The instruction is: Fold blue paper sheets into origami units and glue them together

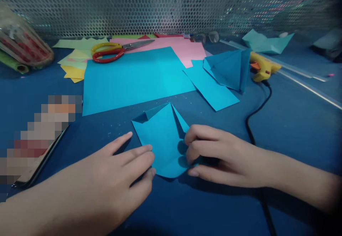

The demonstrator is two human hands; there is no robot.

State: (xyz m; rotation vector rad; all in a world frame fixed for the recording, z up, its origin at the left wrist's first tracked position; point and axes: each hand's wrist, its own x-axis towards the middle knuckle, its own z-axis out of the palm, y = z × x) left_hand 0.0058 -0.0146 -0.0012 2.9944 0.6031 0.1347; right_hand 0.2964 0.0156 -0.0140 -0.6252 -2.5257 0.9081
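Note:
A partly folded sheet of blue paper lies on the table in front of me, its pointed corner facing away. Folded flaps stand slightly raised along its upper left and right edges. My left hand rests with fingers apart at the paper's left edge, the fingertips touching it. At the right edge, my right hand has its fingers curled and pinches the paper's side. A larger flat blue sheet lies just beyond, and a small blue strip sits to its right with a folded blue paper piece resting over it.
Red-and-yellow-handled scissors lie across the large sheet and pink paper. A yellow glue gun is at the right, its black cord running toward me. A blurred-out phone-like object lies left. A perforated metal panel stands behind.

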